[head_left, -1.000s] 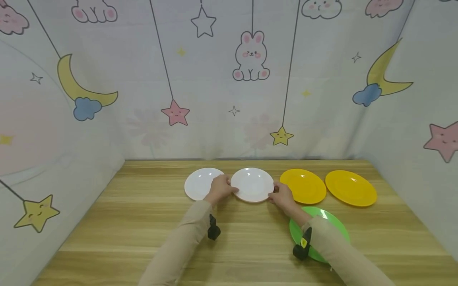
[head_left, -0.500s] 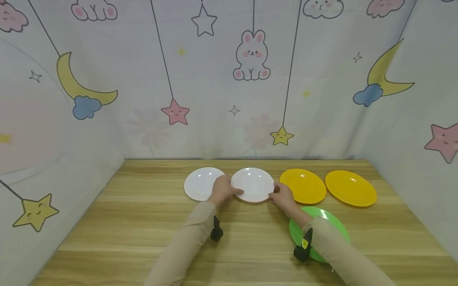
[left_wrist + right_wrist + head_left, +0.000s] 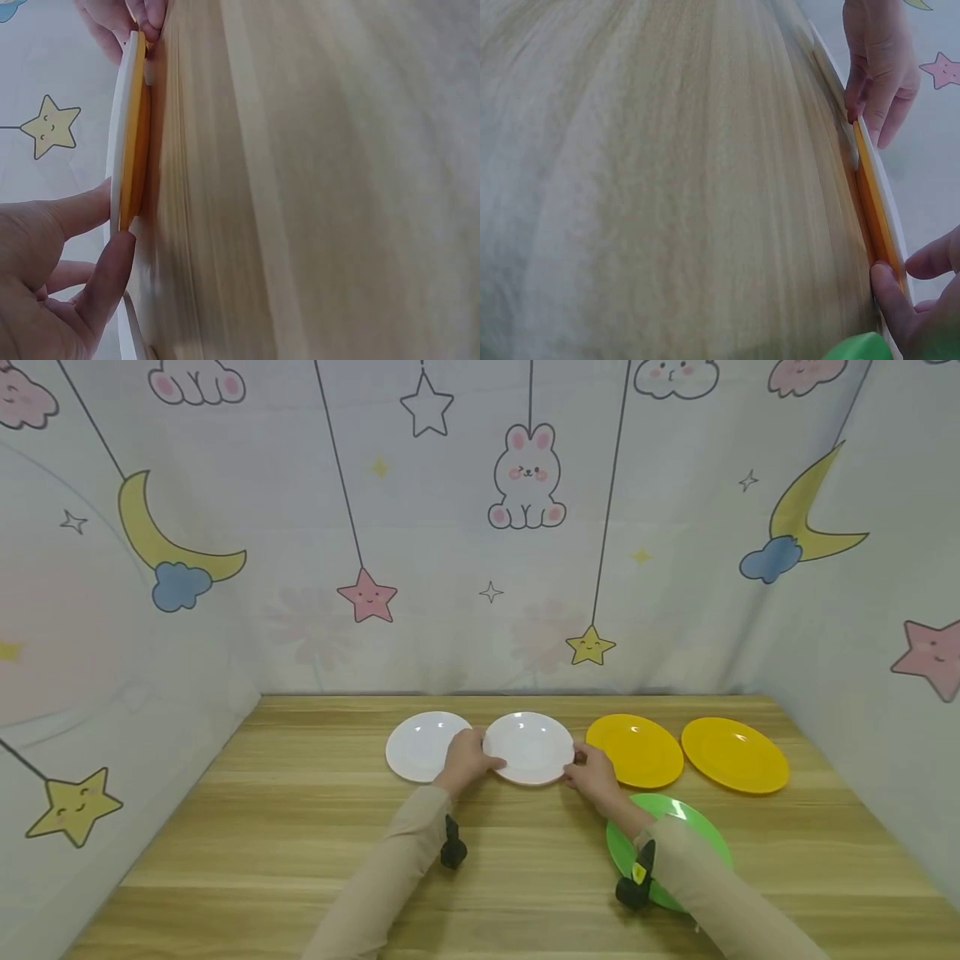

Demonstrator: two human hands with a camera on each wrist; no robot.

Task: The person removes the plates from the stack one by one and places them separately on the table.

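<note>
In the middle of the row at the back, a white plate lies on top of an orange-yellow plate, whose edge shows only in the wrist views. My left hand pinches the left side of this stack, thumb at the lower rim. At the right side my right hand pinches both rims between thumb and forefinger. Whether the stack touches the wood is hard to tell. Another white plate, partly behind my left hand, lies to the left.
Two yellow plates, one nearer and one farther right, continue the row. Under my right forearm lies a green plate, partly covered. The wooden table ends at a patterned cloth wall.
Over the last second my left hand has shifted slightly right along the rim. My right hand and all the plates stay in place.
</note>
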